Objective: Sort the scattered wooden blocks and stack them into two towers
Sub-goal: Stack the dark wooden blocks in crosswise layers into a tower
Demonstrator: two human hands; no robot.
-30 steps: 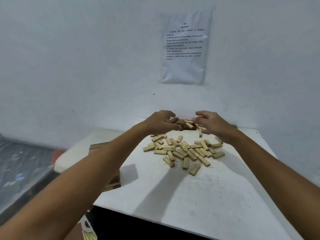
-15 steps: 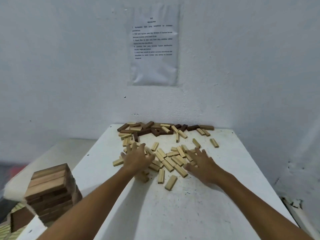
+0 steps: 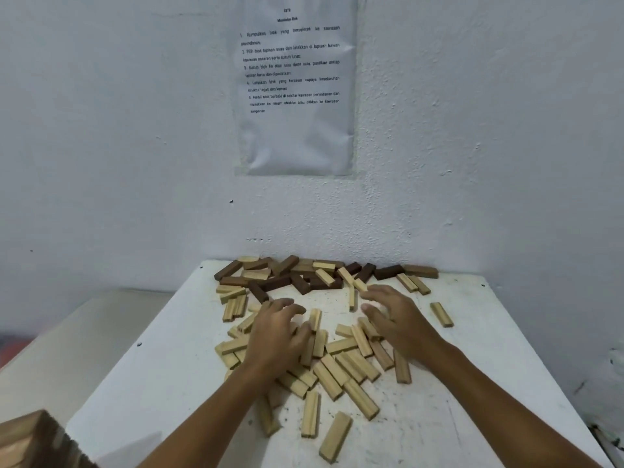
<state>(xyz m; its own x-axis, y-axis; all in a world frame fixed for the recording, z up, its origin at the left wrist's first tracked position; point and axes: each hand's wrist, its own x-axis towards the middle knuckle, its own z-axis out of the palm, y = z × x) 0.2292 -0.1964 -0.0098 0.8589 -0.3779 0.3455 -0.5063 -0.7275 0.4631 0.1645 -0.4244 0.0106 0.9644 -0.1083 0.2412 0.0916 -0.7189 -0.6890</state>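
White plaster wall (image 3: 101, 130) is filling the head view, a printed sheet (image 3: 295, 86) hanging above a white table (image 3: 456, 417). Light wooden blocks (image 3: 341, 369) are lying scattered across the table's middle, and dark blocks (image 3: 280, 282) are lying mixed with light ones along the wall. The left hand (image 3: 275, 336) is resting palm-down on the light blocks with fingers loosely bent, gripping nothing visible. The right hand (image 3: 398, 319) is hovering just over them, fingers spread.
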